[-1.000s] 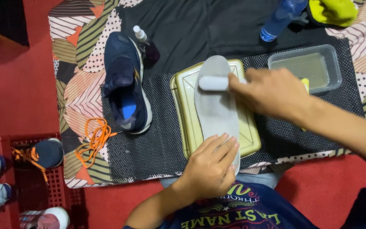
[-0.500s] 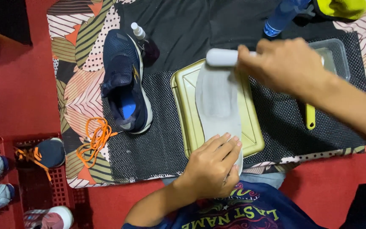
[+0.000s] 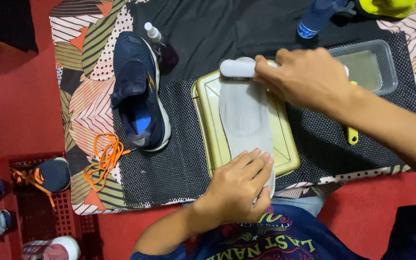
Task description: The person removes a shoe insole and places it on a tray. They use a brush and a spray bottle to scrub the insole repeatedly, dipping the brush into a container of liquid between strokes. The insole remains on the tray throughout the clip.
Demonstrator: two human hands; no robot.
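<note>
Pinning the heel end of the grey insole (image 3: 244,113) flat, the left hand (image 3: 239,185) lies spread with fingers pressing down, nothing gripped. The insole rests lengthwise on the gold tray (image 3: 209,130), which sits on the black mesh mat (image 3: 169,163). It looks thin, light and floppy (likely damp and slick), so holding it at the heel suits it. Farther off, the right hand (image 3: 304,79) is clenched round a white brush (image 3: 237,68) at the toe end.

Left of the right hand (image 3: 304,79), passage is blocked by a shoe (image 3: 138,91) and spray bottle (image 3: 162,45); beyond it, by a tub (image 3: 383,67). Bare mat (image 3: 179,159) lies left of the left hand (image 3: 239,185).
</note>
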